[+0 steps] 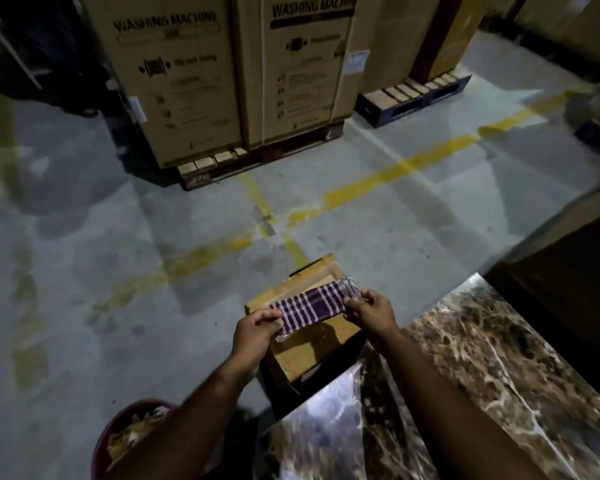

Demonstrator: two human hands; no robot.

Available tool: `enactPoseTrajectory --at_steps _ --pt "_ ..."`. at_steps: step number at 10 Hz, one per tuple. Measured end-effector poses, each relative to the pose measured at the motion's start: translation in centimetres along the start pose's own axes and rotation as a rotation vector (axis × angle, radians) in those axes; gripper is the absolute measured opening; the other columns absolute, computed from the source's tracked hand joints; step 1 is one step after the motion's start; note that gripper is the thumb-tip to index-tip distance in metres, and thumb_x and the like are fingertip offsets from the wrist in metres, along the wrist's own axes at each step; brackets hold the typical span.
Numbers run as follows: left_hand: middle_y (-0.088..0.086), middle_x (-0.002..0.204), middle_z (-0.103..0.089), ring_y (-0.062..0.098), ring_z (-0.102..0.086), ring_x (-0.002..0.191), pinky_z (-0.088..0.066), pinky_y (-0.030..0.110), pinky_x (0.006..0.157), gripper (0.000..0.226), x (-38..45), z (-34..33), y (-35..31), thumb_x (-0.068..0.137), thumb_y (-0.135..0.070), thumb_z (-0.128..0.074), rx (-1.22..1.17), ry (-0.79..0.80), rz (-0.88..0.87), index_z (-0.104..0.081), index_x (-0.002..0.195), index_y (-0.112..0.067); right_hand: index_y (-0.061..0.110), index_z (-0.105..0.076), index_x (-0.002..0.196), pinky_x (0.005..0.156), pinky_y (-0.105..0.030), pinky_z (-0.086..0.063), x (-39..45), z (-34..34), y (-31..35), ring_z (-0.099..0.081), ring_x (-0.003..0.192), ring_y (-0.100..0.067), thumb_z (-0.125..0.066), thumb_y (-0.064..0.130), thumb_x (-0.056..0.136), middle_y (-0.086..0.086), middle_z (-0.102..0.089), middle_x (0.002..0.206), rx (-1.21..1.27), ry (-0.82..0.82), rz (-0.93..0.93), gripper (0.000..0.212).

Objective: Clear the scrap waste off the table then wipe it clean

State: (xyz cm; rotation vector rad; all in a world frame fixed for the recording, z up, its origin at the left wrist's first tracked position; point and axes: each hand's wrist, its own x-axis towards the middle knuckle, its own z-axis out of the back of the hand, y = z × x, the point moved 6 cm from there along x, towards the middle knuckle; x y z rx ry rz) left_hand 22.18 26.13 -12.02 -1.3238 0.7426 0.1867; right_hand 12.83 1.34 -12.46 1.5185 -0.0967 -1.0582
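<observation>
Both hands pinch the folded purple-and-white checked cloth (pixel 312 306) above the small cardboard box (pixel 305 344), left hand (pixel 255 332) and right hand (pixel 373 311) at opposite ends; it looks light and limp, best held by its edges.

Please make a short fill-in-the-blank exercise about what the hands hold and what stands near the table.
1. Both hands, the left hand and the right hand, pinch a purple checked ____.
2. Below the hands, a small cardboard box stands on the ____.
3. The marble table lies on the person's ____ side.
4. The large cartons read "Washing ____".

Missing words: cloth; floor; right; Machine
</observation>
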Motion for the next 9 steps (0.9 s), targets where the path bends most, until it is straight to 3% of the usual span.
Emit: enactPoseTrajectory --at_steps 1,2,3,4,5,6,7,8,9 --pt "0.014 0.106 -0.071 0.015 -0.068 0.079 -0.055 0.017 0.065 0.017 4.7 -1.9 0.7 0.091 0.009 -0.062 0.054 0.037 0.026 -0.070 0.100 -0.003 0.005 -0.069 0.096 0.067 -0.035 -0.058 5.4 -0.2 -1.5 -0.070 0.074 -0.026 -0.066 -0.002 0.091 -0.020 -0.072 0.093 -0.057 -0.036 -0.062 0.009" --pt "0.015 0.109 -0.070 0.021 -0.068 0.088 -0.055 0.016 0.072 0.020 9.4 -3.7 2.2 0.092 0.007 -0.062 0.074 0.068 0.049 -0.068 0.108 -0.003 0.014 -0.072 0.092 0.079 -0.045 -0.062 11.1 -0.2 -3.7 -0.074 0.081 -0.028 -0.073 0.007 0.087 -0.018 -0.076 0.095 -0.129 -0.090 -0.096 0.008" --pt "0.010 0.111 -0.071 0.024 -0.069 0.103 -0.055 0.034 0.094 0.025 12.5 -4.9 4.4 0.082 -0.013 -0.072 0.094 0.117 0.130 -0.069 0.106 -0.015 0.019 -0.073 0.089 0.084 -0.049 -0.062 14.5 0.0 -5.9 -0.076 0.080 -0.024 -0.079 0.020 0.082 -0.005 -0.078 0.086 -0.267 -0.146 -0.134 0.009" --pt "0.005 0.112 -0.074 0.023 -0.069 0.105 -0.054 0.043 0.100 0.034 15.4 -5.6 8.0 0.065 -0.034 -0.074 0.143 0.135 0.206 -0.073 0.098 -0.026 0.022 -0.072 0.090 0.083 -0.045 -0.062 16.2 -0.6 -6.4 -0.075 0.080 -0.022 -0.075 0.028 0.078 -0.002 -0.077 0.085 -0.504 -0.159 -0.096 0.014" --pt "0.004 0.112 -0.072 0.017 -0.066 0.099 -0.054 0.024 0.076 0.032 16.0 -6.3 9.0 0.082 -0.025 -0.073 0.190 0.169 0.258 -0.069 0.112 -0.018 0.017 -0.071 0.114 0.092 -0.042 -0.059 16.8 -2.1 -5.9 -0.072 0.097 -0.026 -0.070 0.028 0.090 -0.006 -0.075 0.110 -0.708 -0.112 -0.045 0.026" --pt "0.005 0.116 -0.066 0.015 -0.062 0.096 -0.045 0.017 0.063 0.027 16.4 -7.0 9.9 0.096 -0.014 -0.064 0.193 0.192 0.324 -0.061 0.122 -0.013 0.019 -0.065 0.132 0.096 -0.040 -0.055 17.7 -3.4 -5.7 -0.068 0.110 -0.028 -0.063 0.023 0.097 -0.007 -0.070 0.126 -0.921 -0.039 0.081 0.035" --pt "0.006 0.130 -0.061 0.023 -0.060 0.112 -0.047 0.019 0.080 0.039 16.8 -7.2 9.6 0.099 -0.017 -0.059 0.212 0.221 0.338 -0.054 0.138 -0.011 0.020 -0.057 0.143 0.097 -0.039 -0.054 17.8 -4.1 -5.9 -0.066 0.112 -0.033 -0.056 0.014 0.100 -0.016 -0.063 0.136 -1.015 0.028 0.068 0.044" --pt "0.006 0.141 -0.056 0.028 -0.055 0.124 -0.044 0.030 0.091 0.050 17.3 -6.9 9.2 0.099 -0.019 -0.060 0.251 0.251 0.310 -0.046 0.147 -0.015 0.020 -0.057 0.143 0.092 -0.035 -0.052 16.7 -4.5 -5.0 -0.067 0.109 -0.032 -0.055 0.008 0.099 -0.016 -0.065 0.133 -1.029 0.025 0.070 0.045" --pt "0.005 0.137 -0.061 0.023 -0.059 0.118 -0.047 0.033 0.093 0.049 16.9 -6.1 7.6 0.098 -0.021 -0.061 0.343 0.287 0.200 -0.048 0.145 -0.021 0.021 -0.061 0.139 0.092 -0.029 -0.050 14.6 -4.8 -4.0 -0.066 0.113 -0.028 -0.057 0.014 0.098 -0.009 -0.066 0.134 -0.965 0.014 0.086 0.042"
